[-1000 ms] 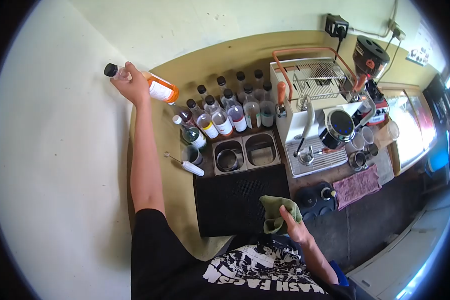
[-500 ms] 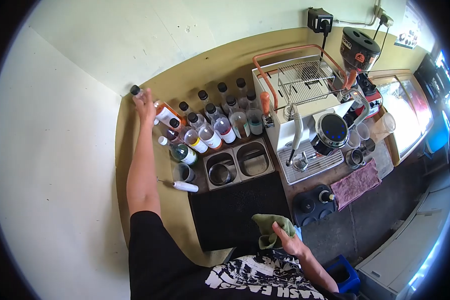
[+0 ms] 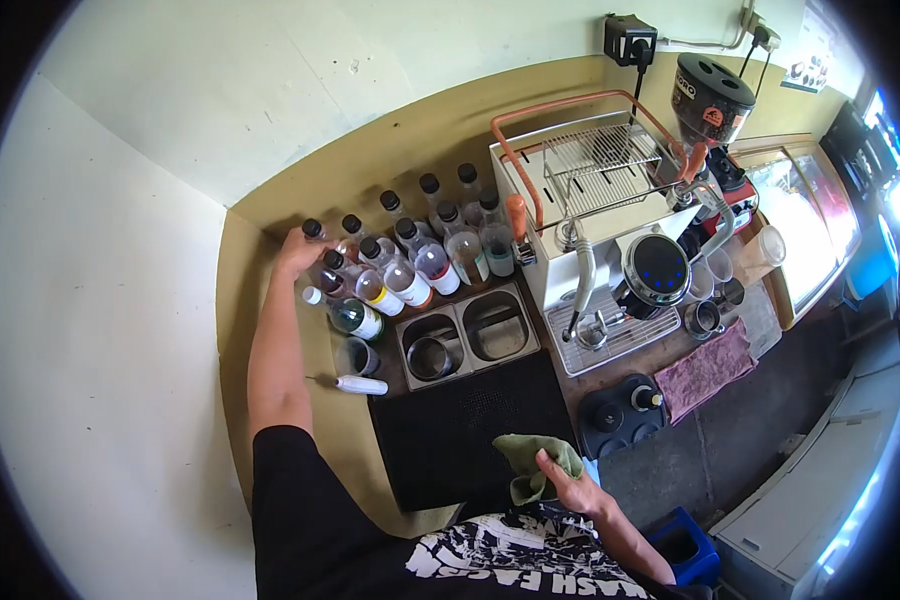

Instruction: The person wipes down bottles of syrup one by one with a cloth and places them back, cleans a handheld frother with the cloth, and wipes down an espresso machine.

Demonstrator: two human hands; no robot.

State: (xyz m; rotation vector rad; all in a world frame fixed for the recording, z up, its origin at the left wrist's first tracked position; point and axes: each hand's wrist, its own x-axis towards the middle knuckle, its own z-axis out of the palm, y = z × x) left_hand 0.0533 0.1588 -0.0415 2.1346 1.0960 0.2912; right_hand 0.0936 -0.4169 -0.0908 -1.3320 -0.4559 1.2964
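Observation:
My left hand (image 3: pixel 298 253) reaches to the back left corner and is closed around a black-capped bottle (image 3: pixel 314 230). Its fingers are partly hidden behind the neighbouring bottles. That bottle stands low among several clear bottles with black caps and labels, such as one with a red-edged label (image 3: pixel 434 262). Nearer to me is a white-capped bottle of dark green liquid (image 3: pixel 353 317). Close to my body, my right hand (image 3: pixel 573 490) grips a folded green cloth (image 3: pixel 532 462) above the edge of a black mat (image 3: pixel 460 425).
Two steel sink-like pans (image 3: pixel 495 325) sit before the bottles, beside a dark cup (image 3: pixel 357 356) and a white-handled tool (image 3: pixel 361 385). An espresso machine (image 3: pixel 580 170), a coffee grinder (image 3: pixel 712 100), a tamping stand (image 3: pixel 622 415) and a pink cloth (image 3: pixel 705 370) occupy the right.
My left hand has brought the black-capped bottle down and slightly right, from raised near the wall to among the other bottles. My right hand still holds the green cloth.

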